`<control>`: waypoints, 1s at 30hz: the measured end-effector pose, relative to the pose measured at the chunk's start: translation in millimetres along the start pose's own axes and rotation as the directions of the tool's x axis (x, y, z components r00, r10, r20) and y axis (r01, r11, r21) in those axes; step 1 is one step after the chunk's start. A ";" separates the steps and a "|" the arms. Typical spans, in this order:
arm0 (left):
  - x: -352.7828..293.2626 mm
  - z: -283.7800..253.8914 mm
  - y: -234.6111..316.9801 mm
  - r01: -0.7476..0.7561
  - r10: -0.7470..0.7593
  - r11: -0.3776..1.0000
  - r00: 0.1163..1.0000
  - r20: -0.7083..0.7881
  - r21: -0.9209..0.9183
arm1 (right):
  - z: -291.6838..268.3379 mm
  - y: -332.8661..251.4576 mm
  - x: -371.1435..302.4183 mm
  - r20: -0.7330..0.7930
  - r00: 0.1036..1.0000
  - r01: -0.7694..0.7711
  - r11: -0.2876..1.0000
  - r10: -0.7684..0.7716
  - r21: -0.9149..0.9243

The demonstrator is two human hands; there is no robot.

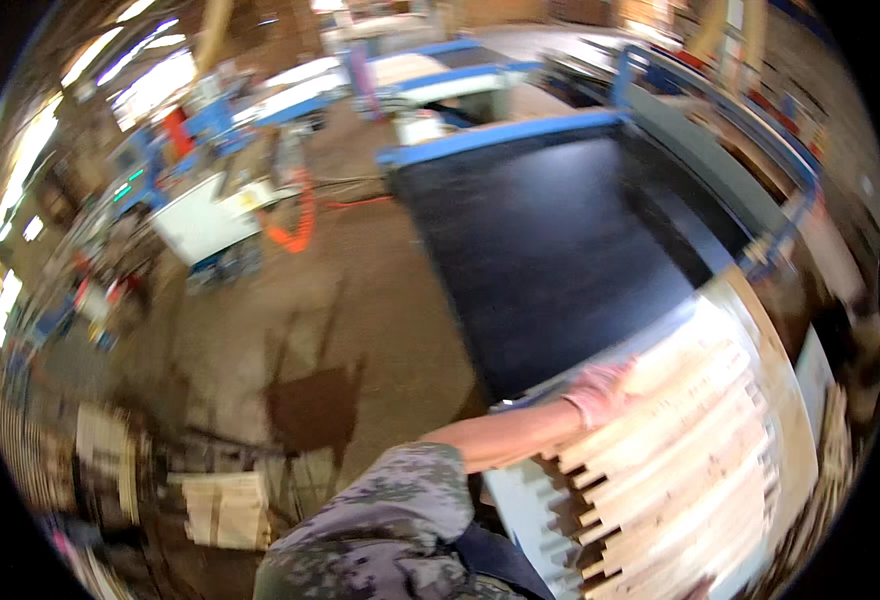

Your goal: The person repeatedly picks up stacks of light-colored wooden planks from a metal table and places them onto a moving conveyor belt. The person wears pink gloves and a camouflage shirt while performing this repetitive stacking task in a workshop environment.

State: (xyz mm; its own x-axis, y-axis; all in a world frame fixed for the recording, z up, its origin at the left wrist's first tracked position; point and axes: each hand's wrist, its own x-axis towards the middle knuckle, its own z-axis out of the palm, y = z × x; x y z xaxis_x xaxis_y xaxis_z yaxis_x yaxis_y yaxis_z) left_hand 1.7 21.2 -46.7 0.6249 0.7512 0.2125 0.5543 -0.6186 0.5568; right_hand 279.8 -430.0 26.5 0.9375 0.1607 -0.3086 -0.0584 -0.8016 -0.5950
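Pale wooden strips (685, 440) lie side by side on a table, their ends staggered at both sides. My left hand (600, 393), in a pinkish-white work glove, reaches across from a camouflage sleeve and rests on the far edge of the strips. Its fingers look stretched out along the wood, though motion blurs them. At the lower edge of the view, only a sliver of my right hand (700, 588) shows beside the near strips; its fingers are hidden.
A black belt-like bed (560, 230) with a blue end bar (510, 138) adjoins the strips. A blue rail frame (760, 130) runs along its right. Left on the floor are stacked wood pieces (225, 510), a white panel (205, 220) and an orange coiled hose (295, 235).
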 end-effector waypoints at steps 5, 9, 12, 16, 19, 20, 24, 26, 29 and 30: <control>11.2 -44.3 33.6 0.135 -0.145 0.989 0.974 0.174 0.066 | -20.6 49.8 14.9 -0.148 0.989 0.028 0.989 -0.005 0.148; 22.6 -44.1 46.2 0.139 -0.161 0.983 0.965 0.207 0.117 | -41.7 82.6 23.7 -0.183 0.983 -0.039 0.999 0.034 -0.020; 20.5 -38.2 45.8 0.143 -0.163 0.984 0.966 0.202 0.109 | -38.4 84.4 15.8 -0.205 0.979 -0.019 0.999 0.012 -0.032; 17.8 -33.1 56.4 0.187 -0.217 0.965 0.963 0.158 0.186 | -37.1 67.7 7.8 -0.105 0.994 -0.030 0.999 0.032 0.021; 26.5 -33.1 48.4 0.198 -0.263 0.924 0.951 0.165 0.327 | -25.8 54.0 9.6 -0.060 0.997 0.047 0.998 -0.049 -0.041; 32.0 -40.2 35.1 0.200 -0.269 0.908 0.952 0.145 0.369 | -14.0 36.8 6.3 0.009 0.999 0.045 0.997 -0.045 0.055; 47.4 -56.2 -18.1 0.250 -0.325 0.813 0.944 0.053 0.525 | 43.4 10.3 14.6 0.113 0.979 0.137 0.956 -0.170 0.258; 54.0 -43.2 -42.0 0.269 -0.321 0.775 0.947 -0.011 0.572 | 80.3 -9.4 29.3 0.210 0.955 0.139 0.940 -0.210 0.310; 54.9 -36.4 -55.5 0.296 -0.386 0.754 0.922 0.031 0.587 | 135.8 -38.5 28.7 0.304 0.920 0.155 0.941 -0.248 0.300; 60.5 -35.6 -70.7 0.294 -0.378 0.747 0.926 0.018 0.597 | 171.5 -51.8 32.2 0.338 0.896 0.157 0.918 -0.287 0.363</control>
State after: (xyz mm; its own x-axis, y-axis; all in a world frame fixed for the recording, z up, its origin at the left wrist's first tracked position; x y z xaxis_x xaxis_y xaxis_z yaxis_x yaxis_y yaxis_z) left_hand -19.2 118.6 -44.6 0.3784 0.9252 -0.0281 0.9256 -0.3786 -0.0013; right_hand 254.2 -284.5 -79.9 0.7414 0.5685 -0.3566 -0.0309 -0.5019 -0.8644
